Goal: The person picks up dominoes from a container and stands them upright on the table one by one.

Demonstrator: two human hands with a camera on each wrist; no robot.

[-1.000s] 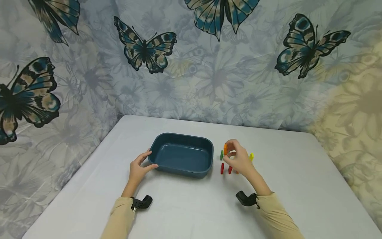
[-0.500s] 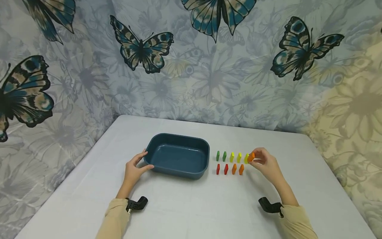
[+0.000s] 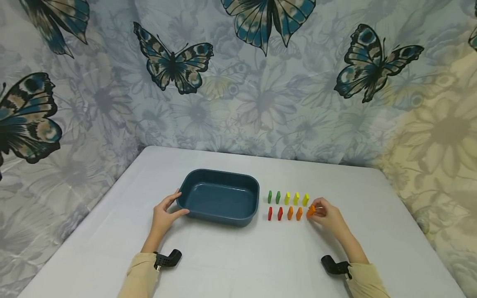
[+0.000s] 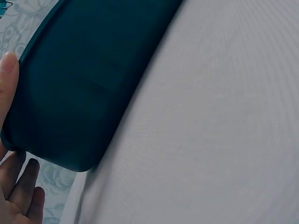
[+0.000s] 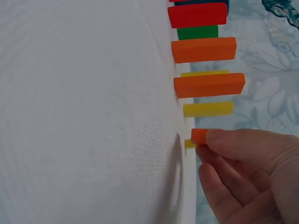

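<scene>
My right hand pinches an orange domino between thumb and fingertips, at the right end of the near row. Whether its lower end touches the table cannot be told. Left of it in that row, upright and apart, stand an orange domino, another orange domino and two red dominoes. The far row has two green dominoes and three yellow dominoes. At the left, my left hand rests on the corner of a dark teal baking dish, thumb on the near side, fingers fairly straight.
A white cloth covers the table. Its far edge meets a butterfly-patterned wall hanging. The dish's interior shows no contents. Black wrist cameras sit on the left wrist and right wrist.
The right hand carried the orange domino rightward past the far row, then toward the near row's right end. The left hand stayed at the dish. The head view shifted slightly.
</scene>
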